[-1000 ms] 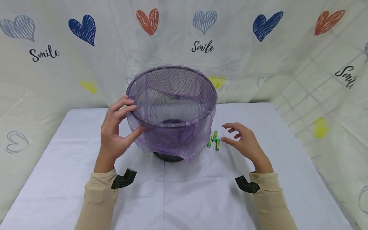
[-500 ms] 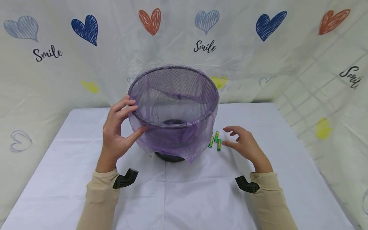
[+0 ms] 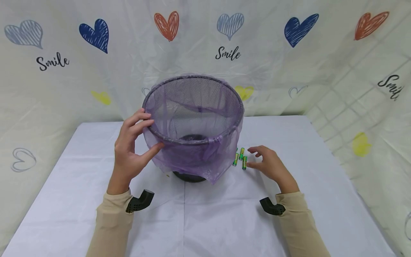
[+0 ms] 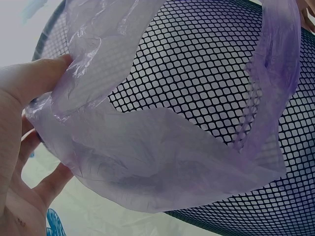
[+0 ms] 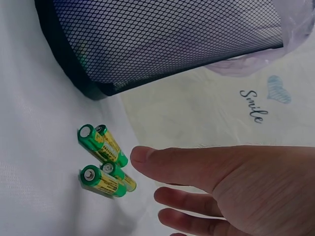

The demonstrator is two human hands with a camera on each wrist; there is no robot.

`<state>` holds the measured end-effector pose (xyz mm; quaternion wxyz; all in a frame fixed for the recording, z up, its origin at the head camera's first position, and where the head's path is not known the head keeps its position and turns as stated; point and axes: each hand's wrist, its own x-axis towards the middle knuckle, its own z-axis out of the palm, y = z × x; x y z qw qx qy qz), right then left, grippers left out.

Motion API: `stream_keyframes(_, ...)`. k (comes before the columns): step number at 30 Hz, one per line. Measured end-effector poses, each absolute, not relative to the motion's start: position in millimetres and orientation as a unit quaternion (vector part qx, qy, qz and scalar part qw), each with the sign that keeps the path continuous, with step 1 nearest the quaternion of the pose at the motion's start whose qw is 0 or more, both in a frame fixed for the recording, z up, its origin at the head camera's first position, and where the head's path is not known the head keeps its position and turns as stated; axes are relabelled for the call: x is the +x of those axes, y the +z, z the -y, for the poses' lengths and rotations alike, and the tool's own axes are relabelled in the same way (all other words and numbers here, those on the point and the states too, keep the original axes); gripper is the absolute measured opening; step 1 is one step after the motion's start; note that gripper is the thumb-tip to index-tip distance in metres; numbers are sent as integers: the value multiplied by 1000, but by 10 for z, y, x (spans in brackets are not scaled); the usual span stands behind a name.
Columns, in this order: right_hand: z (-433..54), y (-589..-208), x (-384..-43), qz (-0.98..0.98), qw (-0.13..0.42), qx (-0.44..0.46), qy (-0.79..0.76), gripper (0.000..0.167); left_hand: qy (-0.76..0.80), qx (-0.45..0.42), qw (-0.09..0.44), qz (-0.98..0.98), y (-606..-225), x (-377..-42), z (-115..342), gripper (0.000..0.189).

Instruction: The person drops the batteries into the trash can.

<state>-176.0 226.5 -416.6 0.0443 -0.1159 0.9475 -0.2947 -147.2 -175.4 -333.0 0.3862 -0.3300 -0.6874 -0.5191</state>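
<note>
A black mesh wastebasket (image 3: pixel 191 177) stands mid-table, lined with a thin purple plastic bag (image 3: pixel 192 157) folded over its rim. My left hand (image 3: pixel 131 153) grips the rim's left side, fingertips over the edge and thumb against the bag outside. In the left wrist view, the bag (image 4: pixel 152 157) hangs loosely over the mesh. Several green and yellow batteries (image 5: pixel 102 181) lie to the right of the basket. Beside them my right hand (image 3: pixel 271 166) hovers with nothing in it, its fingers loosely bent. Its thumb (image 5: pixel 167 164) is close to the batteries; whether it touches them, I cannot tell.
A white cloth covers the table (image 3: pixel 205 221). Behind it hangs a pale curtain (image 3: pixel 192 57) printed with hearts and "Smile". Black wrist mounts (image 3: pixel 140 201) sit at both sleeves.
My right hand has moved slightly left and down toward the batteries. The left hand keeps its grip on the basket's rim. The head view has shifted a little.
</note>
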Motion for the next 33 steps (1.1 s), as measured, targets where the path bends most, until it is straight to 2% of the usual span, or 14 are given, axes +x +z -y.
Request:
stream_keyframes(9,-2215,-4234,-1770,-950,59,-110,-288,53,-527,-325,382,686,-3306,-1442,1725,58)
stream_keyframes(22,-2192,-4312,-1783,-954,49,-126,-268,57,-527,-325,383,686,-3329,-1457,1736,58)
stream_keyframes(33,-2160,-4375,-1805,-954,49,-126,-267,54,-523,-325,384,688,-3313,-1458,1729,58)
